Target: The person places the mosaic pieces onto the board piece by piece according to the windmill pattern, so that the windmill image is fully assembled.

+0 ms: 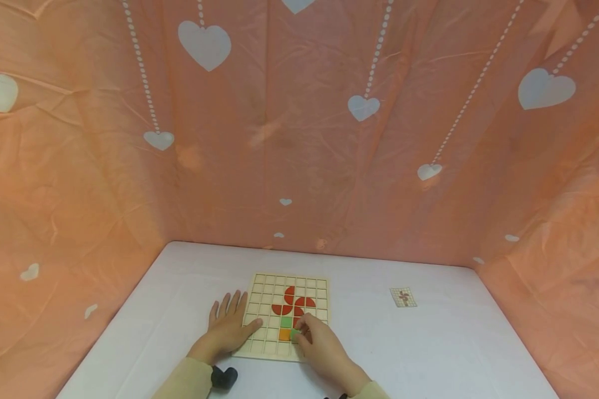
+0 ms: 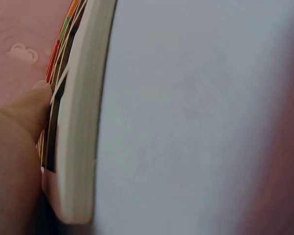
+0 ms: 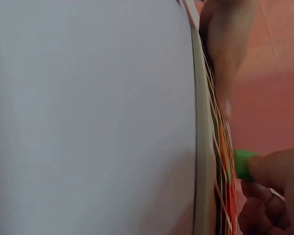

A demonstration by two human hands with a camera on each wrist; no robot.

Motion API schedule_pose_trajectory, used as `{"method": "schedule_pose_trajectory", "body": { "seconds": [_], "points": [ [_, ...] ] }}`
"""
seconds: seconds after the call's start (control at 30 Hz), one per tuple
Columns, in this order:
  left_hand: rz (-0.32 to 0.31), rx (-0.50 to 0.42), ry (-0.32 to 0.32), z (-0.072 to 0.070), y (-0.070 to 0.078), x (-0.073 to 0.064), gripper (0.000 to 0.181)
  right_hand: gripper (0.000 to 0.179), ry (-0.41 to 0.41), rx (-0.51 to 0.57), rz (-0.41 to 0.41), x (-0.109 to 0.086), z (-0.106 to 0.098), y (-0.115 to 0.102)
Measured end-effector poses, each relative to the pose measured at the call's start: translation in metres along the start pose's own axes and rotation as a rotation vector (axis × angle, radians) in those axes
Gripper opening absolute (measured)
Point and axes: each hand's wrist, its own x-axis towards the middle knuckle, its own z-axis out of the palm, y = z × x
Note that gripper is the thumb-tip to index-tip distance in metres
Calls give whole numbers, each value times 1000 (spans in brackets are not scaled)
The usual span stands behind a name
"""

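A wooden grid board [image 1: 262,293] lies on the white table, with red quarter-round tiles [image 1: 289,295] set in a pinwheel near its middle. Below them sit a green square tile [image 1: 287,321] and an orange square tile [image 1: 284,334]. My right hand [image 1: 324,346] pinches another green tile [image 3: 243,164] between thumb and fingers, just right of the orange one. The left hand [image 1: 228,327] rests at the board's left edge, fingers straight and spread, its thumb [image 2: 36,105] over the grid. The right hand partly hides a red tile beneath its fingers.
A small pattern card [image 1: 403,297] showing a red pinwheel on a grid lies to the right of the board. Orange cloth walls [image 1: 319,166] with white hearts stand around the table [image 1: 379,343] at the back and sides.
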Motion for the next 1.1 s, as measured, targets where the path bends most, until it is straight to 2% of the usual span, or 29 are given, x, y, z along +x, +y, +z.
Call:
{"method": "schedule_pose_trajectory", "body": {
  "seconds": [0.13,0.3,0.6,1.1],
  "points": [
    [5,2,3,0,0,0,87,8,-33,8,-19,0,12,-7],
    [1,0,-4,0,0,0,89,8,-55,-35,-8,-1,19,-11],
    [-9,-12,-3,1,-1,2,89,9,-32,-128,-38,-2,23,-11],
    [-11,-7,-4,-1,0,2,91,20,-59,-154,-51,-6,20,-10]
  ]
}}
